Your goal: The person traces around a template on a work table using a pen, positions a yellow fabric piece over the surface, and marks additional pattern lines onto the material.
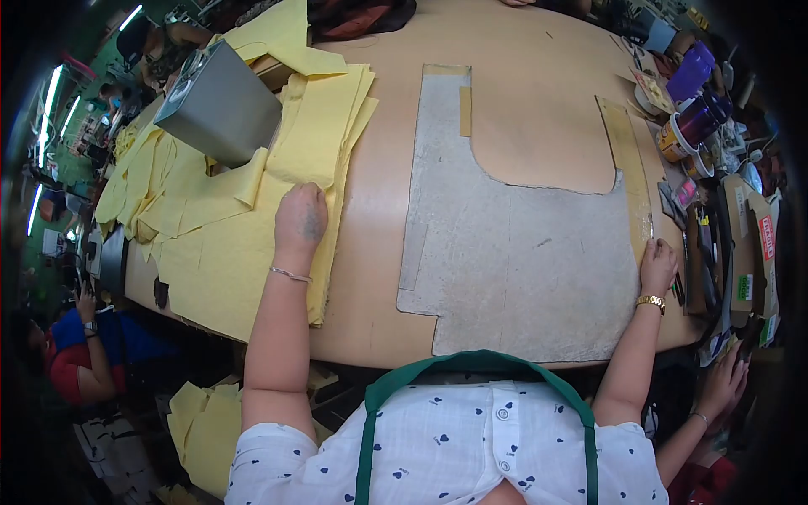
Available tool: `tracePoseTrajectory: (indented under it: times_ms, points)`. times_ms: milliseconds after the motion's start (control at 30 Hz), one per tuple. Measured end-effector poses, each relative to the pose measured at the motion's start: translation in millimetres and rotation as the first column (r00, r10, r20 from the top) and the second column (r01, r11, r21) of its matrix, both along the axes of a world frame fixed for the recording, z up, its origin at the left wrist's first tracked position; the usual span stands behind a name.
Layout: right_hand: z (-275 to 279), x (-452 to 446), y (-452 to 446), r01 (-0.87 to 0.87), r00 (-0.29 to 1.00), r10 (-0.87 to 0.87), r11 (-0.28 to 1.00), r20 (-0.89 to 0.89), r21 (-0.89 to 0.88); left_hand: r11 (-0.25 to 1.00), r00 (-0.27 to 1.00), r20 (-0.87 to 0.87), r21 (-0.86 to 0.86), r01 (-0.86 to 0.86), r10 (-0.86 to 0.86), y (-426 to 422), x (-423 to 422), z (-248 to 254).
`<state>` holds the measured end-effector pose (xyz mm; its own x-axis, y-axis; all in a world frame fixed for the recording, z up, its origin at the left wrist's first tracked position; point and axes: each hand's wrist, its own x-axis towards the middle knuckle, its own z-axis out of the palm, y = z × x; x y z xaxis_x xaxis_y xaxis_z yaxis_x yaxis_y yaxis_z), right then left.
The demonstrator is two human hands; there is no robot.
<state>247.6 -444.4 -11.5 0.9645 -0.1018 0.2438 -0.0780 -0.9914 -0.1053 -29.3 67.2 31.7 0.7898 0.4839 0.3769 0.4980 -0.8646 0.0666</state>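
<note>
grey board (522,261) lies flat on the table (370,252), its near edge just in front of the person's green apron (370,454) and white shirt (446,446). low at the left, more yellow pieces (206,429) sit below the table's edge, and at the far right another person's hand (724,383) shows beside the table. the person's right hand (658,268), with a gold band (651,303) at its wrist, is at the right edge of the board, fingers bunched closed; a slim thing shows by the fingertips, too small to name. beyond that hand stands a long box (745,244) with a red label. the left hand (301,219) presses down in a loose fist on the yellow cloth (223,269), left of the board; whether a fold is caught in it i cannot tell. further off, the board's far side has a wide curved cut-out between two arms, with tape (465,111) on the left one. a grey metal block (223,105) stands tilted in view on the cloth, and across at the right are a white bucket (673,139) and a purple container (692,71)
</note>
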Motion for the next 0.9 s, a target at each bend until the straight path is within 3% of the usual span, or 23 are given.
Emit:
tracePoseTrajectory:
  times_ms: [100, 200, 400, 500, 600, 700, 800, 900]
  points:
    - [3.2, -2.7, 4.9, 0.015, 1.000, -0.015, 1.000, -0.001, 0.003, 0.915, 0.986, 0.116, -0.399, -0.063, 0.118, 14.3, -5.8, -9.0]
    - [1.8, -2.3, 2.9, 0.015, 1.000, -0.015, 1.000, 0.003, 0.002, 0.590, 0.900, 0.354, -0.794, 0.145, 0.255, 23.5, -13.1, -18.2]
    - [-0.1, -0.3, 0.3, 0.005, 1.000, -0.005, 1.000, -0.005, 0.000, 0.520, 0.882, 0.368, -0.836, 0.175, 0.294, 26.2, -16.9, -22.1]
    - [1.5, -0.5, 1.3, -0.016, 1.000, 0.016, 1.000, 0.013, -0.012, 0.298, 0.842, 0.407, -0.903, 0.311, 0.355, 38.0, -20.6, -26.1]
    - [13.5, -7.5, 4.1, -0.086, 0.995, 0.086, 0.996, 0.058, 0.002, 0.309, 0.889, 0.366, -0.909, 0.279, 0.275, 43.5, -24.8, -10.5]
    - [12.6, -9.3, -21.3, -0.156, 0.984, 0.148, 0.985, 0.094, 0.080, 0.585, 0.970, 0.204, -0.806, 0.092, 0.129, 42.1, -33.1, 15.6]
    - [8.1, -8.7, -44.0, -0.243, 0.965, 0.224, 0.960, 0.139, 0.137, 0.685, 0.966, 0.238, -0.721, 0.106, 0.101, 34.8, -38.7, 26.3]
    - [-3.5, -13.8, -48.8, -0.182, 0.971, 0.179, 0.983, 0.161, 0.006, 0.810, 0.991, 0.055, -0.582, -0.067, 0.122, 7.1, -39.1, 33.9]
